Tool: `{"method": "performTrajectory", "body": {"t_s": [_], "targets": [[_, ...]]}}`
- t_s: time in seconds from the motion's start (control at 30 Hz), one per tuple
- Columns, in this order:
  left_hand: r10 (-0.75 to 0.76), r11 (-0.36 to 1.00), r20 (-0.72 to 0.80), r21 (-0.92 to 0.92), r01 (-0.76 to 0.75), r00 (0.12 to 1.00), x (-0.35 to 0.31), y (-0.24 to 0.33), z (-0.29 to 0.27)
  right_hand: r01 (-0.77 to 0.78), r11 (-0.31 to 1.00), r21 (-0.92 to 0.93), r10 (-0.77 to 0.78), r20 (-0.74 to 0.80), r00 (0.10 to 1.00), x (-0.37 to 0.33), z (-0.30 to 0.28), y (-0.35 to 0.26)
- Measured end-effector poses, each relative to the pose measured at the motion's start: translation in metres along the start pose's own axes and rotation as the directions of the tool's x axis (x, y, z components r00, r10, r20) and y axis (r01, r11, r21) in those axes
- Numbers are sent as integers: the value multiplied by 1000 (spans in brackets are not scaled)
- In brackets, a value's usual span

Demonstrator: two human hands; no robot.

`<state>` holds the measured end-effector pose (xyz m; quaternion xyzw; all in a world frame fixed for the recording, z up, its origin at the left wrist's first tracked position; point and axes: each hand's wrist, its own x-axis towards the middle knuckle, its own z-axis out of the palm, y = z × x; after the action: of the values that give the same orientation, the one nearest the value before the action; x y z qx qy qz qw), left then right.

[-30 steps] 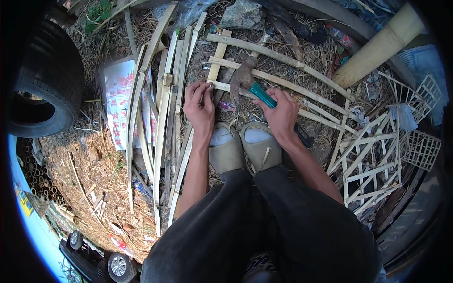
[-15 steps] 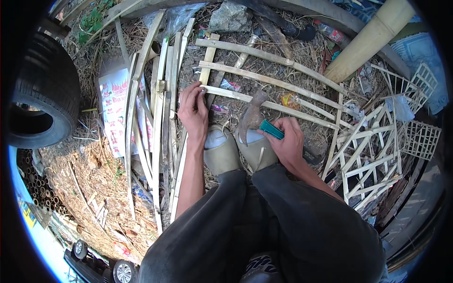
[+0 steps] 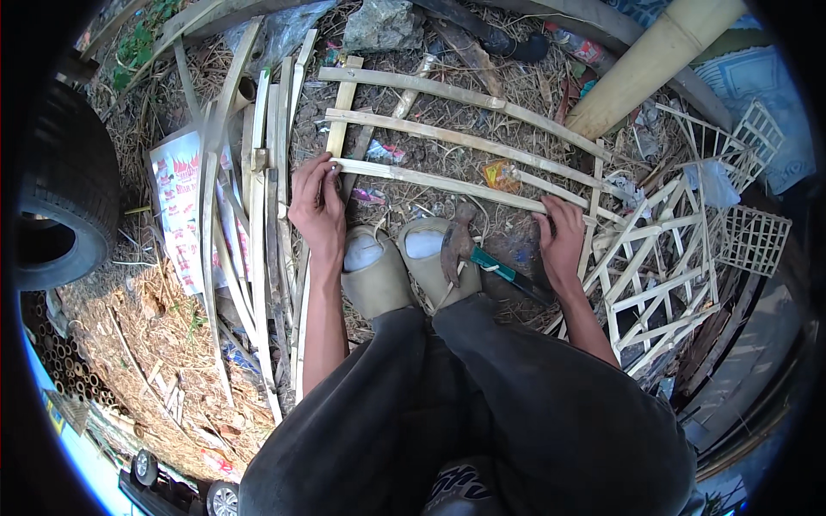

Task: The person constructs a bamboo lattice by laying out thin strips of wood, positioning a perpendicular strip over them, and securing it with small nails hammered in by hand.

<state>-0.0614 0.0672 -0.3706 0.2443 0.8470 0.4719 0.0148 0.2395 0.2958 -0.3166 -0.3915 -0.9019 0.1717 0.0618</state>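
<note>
My left hand [image 3: 318,199] is closed at the left end of the nearest bamboo strip [image 3: 430,177], where the strip meets a short crosspiece [image 3: 341,116]. Whether those fingers also hold something small is hard to see. Curled fingers of my right hand [image 3: 563,239] grip the same strip near its right end, close to another crosspiece [image 3: 594,193]. Two more long strips lie beyond it across both crosspieces. A claw hammer [image 3: 508,277] with a green and black handle rests by my right shoe [image 3: 456,273], its rusty head against the shoe; neither hand touches it.
Loose bamboo strips [image 3: 274,206] lie in a bundle on the left, beside a printed sheet [image 3: 182,202] and a tyre [image 3: 82,172]. Woven bamboo lattices [image 3: 662,267] stand at the right. A thick bamboo pole [image 3: 658,64] slants at the far right, and a stone [image 3: 383,26] lies at the back.
My right hand has let go of the hammer, which now lies by my right shoe, and has moved onto the strip's right end. My left hand stays at the left end. The whole view has shifted slightly.
</note>
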Motion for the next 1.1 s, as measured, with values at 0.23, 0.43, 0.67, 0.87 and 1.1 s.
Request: {"method": "performTrajectory", "body": {"t_s": [0.23, 0.43, 0.67, 0.87, 1.1], "targets": [[12, 1000, -2, 23, -12, 1000, -4, 0, -8, 21, 998, 59, -22, 7, 1000, -8, 11, 5], [-22, 1000, -10, -10, 22, 1000, -14, -1, -12, -13, 996, 88, 10, 29, 1000, -6, 6, 6], [-71, 997, -5, -37, 71, 997, -14, -4, -12, -56, 995, 81, 53, 40, 998, -7, 15, 12], [-100, 994, 4, -46, 100, 995, -9, 1, -13, 1, 998, 58, -4, 53, 999, 4, 5, 0], [-146, 989, -74, 21, 148, 987, -10, 8, -8, 181, 951, 251, -214, 111, 971, 39, 5, -95]]}}
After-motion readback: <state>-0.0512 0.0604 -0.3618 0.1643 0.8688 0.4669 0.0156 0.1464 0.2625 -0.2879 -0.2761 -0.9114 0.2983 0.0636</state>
